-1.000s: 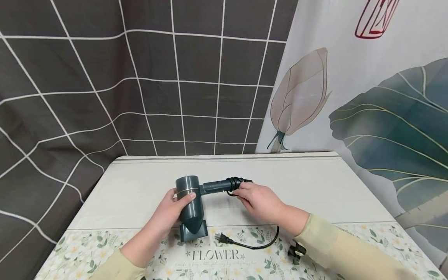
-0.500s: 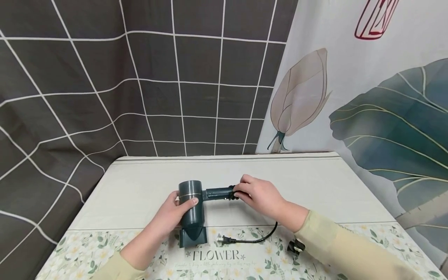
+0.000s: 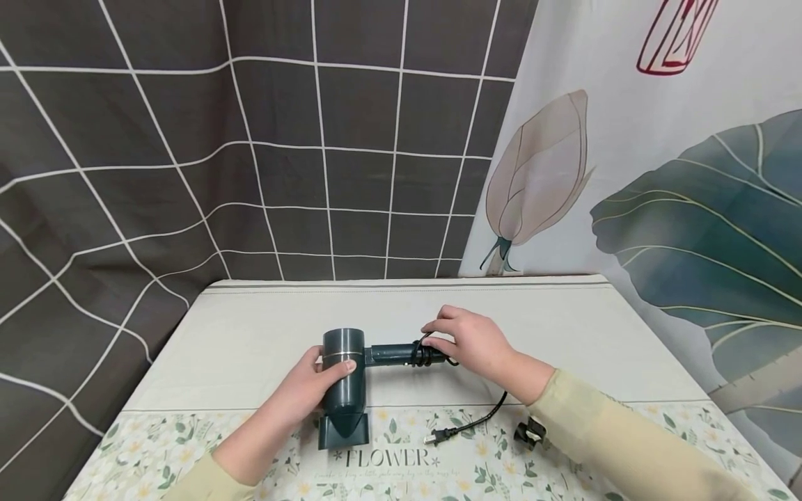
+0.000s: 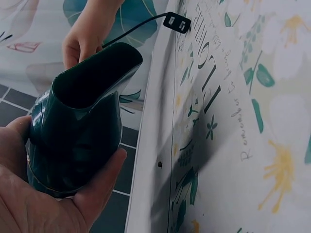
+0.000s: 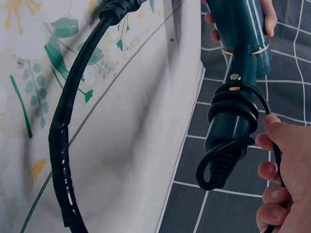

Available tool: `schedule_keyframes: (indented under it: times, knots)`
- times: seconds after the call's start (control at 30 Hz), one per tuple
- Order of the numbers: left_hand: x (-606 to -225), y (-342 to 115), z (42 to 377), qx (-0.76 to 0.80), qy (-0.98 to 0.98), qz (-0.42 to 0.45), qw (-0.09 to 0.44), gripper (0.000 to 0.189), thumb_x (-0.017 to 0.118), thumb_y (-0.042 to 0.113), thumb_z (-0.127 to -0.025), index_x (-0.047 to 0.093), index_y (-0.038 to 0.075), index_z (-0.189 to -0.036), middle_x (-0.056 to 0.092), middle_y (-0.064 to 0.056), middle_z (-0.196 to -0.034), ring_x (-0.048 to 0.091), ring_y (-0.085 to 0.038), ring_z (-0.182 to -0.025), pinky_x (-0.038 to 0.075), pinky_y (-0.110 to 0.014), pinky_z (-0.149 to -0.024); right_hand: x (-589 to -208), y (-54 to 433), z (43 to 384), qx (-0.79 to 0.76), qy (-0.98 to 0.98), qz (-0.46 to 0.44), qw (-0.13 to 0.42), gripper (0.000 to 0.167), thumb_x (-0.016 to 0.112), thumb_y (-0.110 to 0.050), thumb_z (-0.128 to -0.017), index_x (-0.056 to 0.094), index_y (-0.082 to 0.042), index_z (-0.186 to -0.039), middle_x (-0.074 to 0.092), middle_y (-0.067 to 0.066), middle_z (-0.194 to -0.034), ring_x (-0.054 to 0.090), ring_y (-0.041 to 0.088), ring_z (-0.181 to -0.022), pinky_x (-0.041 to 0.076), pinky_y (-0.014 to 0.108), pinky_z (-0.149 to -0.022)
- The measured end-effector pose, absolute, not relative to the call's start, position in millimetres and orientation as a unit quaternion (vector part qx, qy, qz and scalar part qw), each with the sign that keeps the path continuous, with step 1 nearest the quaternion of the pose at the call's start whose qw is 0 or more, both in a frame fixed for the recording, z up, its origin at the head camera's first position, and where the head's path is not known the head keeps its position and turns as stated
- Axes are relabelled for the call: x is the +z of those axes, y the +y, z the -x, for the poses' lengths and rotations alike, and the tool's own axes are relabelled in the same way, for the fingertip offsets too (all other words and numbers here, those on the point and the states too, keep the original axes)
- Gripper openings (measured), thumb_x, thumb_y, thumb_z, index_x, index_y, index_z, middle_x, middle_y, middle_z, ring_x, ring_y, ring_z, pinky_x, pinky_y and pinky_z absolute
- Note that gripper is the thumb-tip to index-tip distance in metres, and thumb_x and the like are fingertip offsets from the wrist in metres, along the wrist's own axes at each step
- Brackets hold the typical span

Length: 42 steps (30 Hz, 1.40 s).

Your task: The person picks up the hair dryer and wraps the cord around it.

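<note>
A dark green hair dryer [image 3: 343, 390] is held level above the table, its flat nozzle [image 3: 343, 433] toward me and its handle [image 3: 388, 355] to the right. My left hand [image 3: 299, 391] grips the barrel, thumb on top. Black cord [image 5: 233, 109] is wound in several turns round the handle's end. My right hand [image 3: 471, 346], just past that end, pinches the cord between thumb and fingers, as the right wrist view shows. The cord's free end hangs below this hand, with a two-pin plug [image 3: 441, 435] over the flowered cloth.
A white cloth with a flower-print front [image 3: 207, 445] covers the table. A small black object [image 3: 530, 433] sits by my right sleeve. Behind stand a dark checked curtain [image 3: 357, 174] and a white curtain with leaf prints [image 3: 626, 209].
The hair dryer has come slightly toward me, its handle now level. My right hand has moved round the handle's end, rising a little, drawing cord with it. The plug has shifted right.
</note>
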<state>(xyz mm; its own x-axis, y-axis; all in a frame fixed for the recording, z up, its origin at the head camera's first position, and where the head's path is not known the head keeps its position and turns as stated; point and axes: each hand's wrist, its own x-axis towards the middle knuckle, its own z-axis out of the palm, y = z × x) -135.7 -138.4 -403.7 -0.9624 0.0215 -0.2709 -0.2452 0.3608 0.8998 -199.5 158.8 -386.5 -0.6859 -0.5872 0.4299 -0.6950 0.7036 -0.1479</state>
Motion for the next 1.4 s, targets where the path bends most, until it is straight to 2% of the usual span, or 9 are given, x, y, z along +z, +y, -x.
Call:
schedule_keyframes:
  times: [0.1, 0.3, 0.43, 0.63, 0.8, 1.03, 1.4]
  knots:
    - [-404, -139, 136, 0.559, 0.818, 0.063, 0.12, 0.093, 0.07, 0.057, -0.085, 0.032, 0.001, -0.148, 0.06, -0.023, -0.122, 0.067, -0.026, -0.093, 0.055, -0.047, -0.078, -385, 159, 201, 0.152, -0.907, -0.357, 0.162, 0.024, 0.072, -0.035, -0.091, 0.076, -0.021, -0.11, 0.058, -0.011, -0.089, 0.047, 0.003, -0.065, 0.043, 0.023, -0.057]
    - [-402, -141, 136, 0.565, 0.812, 0.062, 0.13, 0.088, 0.07, 0.055, -0.086, 0.033, 0.004, -0.149, 0.061, -0.021, -0.122, 0.067, -0.025, -0.093, 0.054, -0.047, -0.081, -381, 159, 203, 0.161, -0.934, -0.289, 0.133, 0.034, 0.074, -0.048, -0.085, 0.076, -0.022, -0.105, 0.062, -0.009, -0.085, 0.051, 0.004, -0.068, 0.043, 0.025, -0.059]
    - [-401, -141, 135, 0.564, 0.814, 0.056, 0.129, 0.082, 0.069, 0.052, -0.088, 0.036, 0.005, -0.147, 0.062, -0.019, -0.12, 0.067, -0.025, -0.094, 0.052, -0.049, -0.083, -379, 161, 206, 0.166, -0.94, -0.272, 0.119, 0.035, 0.073, -0.049, -0.086, 0.076, -0.022, -0.107, 0.058, -0.01, -0.08, 0.047, 0.004, -0.065, 0.04, 0.025, -0.056]
    - [-400, -137, 132, 0.56, 0.816, 0.044, 0.134, 0.075, 0.071, 0.047, -0.088, 0.042, 0.006, -0.144, 0.065, -0.014, -0.113, 0.066, -0.025, -0.092, 0.05, -0.048, -0.085, -379, 169, 217, 0.168, -0.945, -0.244, 0.138, 0.025, 0.074, -0.043, -0.087, 0.077, -0.023, -0.102, 0.049, -0.013, -0.072, 0.042, 0.006, -0.061, 0.038, 0.027, -0.055]
    - [-401, -135, 132, 0.573, 0.808, 0.044, 0.129, 0.073, 0.071, 0.043, -0.089, 0.042, 0.005, -0.143, 0.064, -0.015, -0.111, 0.066, -0.024, -0.09, 0.05, -0.047, -0.086, -381, 172, 221, 0.17, -0.944, -0.244, 0.145, 0.025, 0.073, -0.041, -0.088, 0.077, -0.021, -0.103, 0.054, -0.012, -0.076, 0.047, 0.007, -0.065, 0.042, 0.029, -0.059]
    - [-400, -135, 132, 0.586, 0.798, 0.039, 0.135, 0.07, 0.07, 0.041, -0.09, 0.042, 0.005, -0.143, 0.064, -0.014, -0.108, 0.066, -0.024, -0.089, 0.05, -0.045, -0.085, -382, 169, 226, 0.171, -0.933, -0.267, 0.169, 0.027, 0.072, -0.038, -0.09, 0.077, -0.02, -0.109, 0.063, -0.007, -0.085, 0.056, 0.013, -0.074, 0.047, 0.035, -0.07]
    - [-400, -137, 130, 0.603, 0.784, 0.015, 0.144, 0.063, 0.067, 0.037, -0.093, 0.041, 0.003, -0.14, 0.065, -0.015, -0.105, 0.068, -0.024, -0.086, 0.053, -0.042, -0.078, -378, 168, 233, 0.183, -0.926, -0.285, 0.164, 0.029, 0.07, -0.035, -0.092, 0.076, -0.018, -0.115, 0.063, -0.004, -0.087, 0.054, 0.012, -0.069, 0.046, 0.033, -0.067]
